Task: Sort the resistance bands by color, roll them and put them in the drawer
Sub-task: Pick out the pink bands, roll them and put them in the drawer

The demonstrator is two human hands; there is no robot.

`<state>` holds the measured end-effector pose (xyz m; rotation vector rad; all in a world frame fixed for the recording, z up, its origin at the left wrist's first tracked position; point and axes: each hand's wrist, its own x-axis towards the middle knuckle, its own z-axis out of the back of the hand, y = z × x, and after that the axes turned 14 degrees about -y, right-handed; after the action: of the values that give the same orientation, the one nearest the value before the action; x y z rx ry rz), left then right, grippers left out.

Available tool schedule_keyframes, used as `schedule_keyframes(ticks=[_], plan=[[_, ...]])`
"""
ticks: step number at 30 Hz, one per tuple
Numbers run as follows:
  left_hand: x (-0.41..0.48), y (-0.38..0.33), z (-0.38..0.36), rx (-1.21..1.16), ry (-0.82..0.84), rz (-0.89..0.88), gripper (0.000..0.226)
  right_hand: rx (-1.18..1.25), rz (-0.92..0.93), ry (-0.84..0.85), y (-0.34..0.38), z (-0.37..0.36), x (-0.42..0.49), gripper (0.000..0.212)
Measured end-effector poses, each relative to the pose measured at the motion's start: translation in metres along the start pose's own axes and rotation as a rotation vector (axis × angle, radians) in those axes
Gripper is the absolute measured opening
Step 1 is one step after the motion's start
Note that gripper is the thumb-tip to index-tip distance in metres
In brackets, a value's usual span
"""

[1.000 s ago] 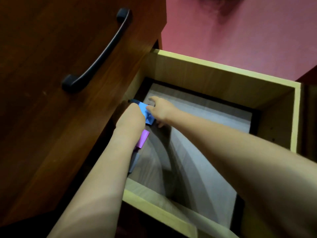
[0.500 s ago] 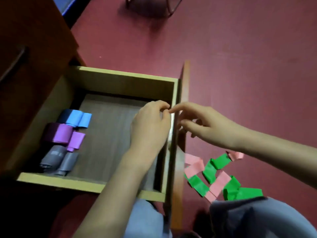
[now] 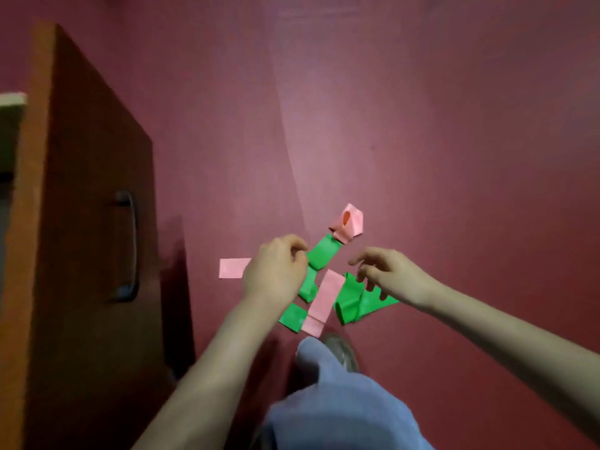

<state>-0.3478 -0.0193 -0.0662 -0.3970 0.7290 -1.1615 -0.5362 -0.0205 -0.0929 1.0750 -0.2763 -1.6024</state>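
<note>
Green and pink resistance bands lie tangled on the dark red floor. My left hand has its fingers curled at the edge of a long green band, apparently pinching it. My right hand hovers with loose, spread fingers just above another green band. A flat pink band lies between my hands. A second pink band pokes out left of my left hand. A crumpled pink band sits at the far end of the pile. The drawer's front panel stands at the left; its inside is out of view.
The drawer front carries a dark handle, and a strip of pale drawer rim shows at the far left edge. My knee in blue-grey cloth and a shoe sit just below the bands. Red floor stretches beyond and to the right.
Both hands left the drawer, where blue, purple and grey rolls lay, and moved right to the green and pink bands on the floor. The view swung right with them.
</note>
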Motion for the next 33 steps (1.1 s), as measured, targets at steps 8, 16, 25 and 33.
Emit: schedule_keyframes(ticks=[8, 16, 25, 33], plan=[[0.033, 0.096, -0.108, 0.084, 0.177, 0.234, 0.029, 0.039, -0.127, -0.033, -0.091, -0.029, 0.054, 0.026], [0.059, 0.155, -0.169, 0.343, 0.138, 0.349, 0.059, 0.034, -0.153, 0.028, -0.132, -0.099, 0.113, 0.026], [0.074, 0.182, -0.189, 0.461, -0.009, 0.174, 0.055, 0.136, -0.141, 0.032, -0.151, -0.147, 0.125, 0.028], [0.085, 0.172, -0.192, 0.320, 0.044, 0.212, 0.013, 0.065, -0.091, 0.025, -0.165, -0.154, 0.097, 0.032]])
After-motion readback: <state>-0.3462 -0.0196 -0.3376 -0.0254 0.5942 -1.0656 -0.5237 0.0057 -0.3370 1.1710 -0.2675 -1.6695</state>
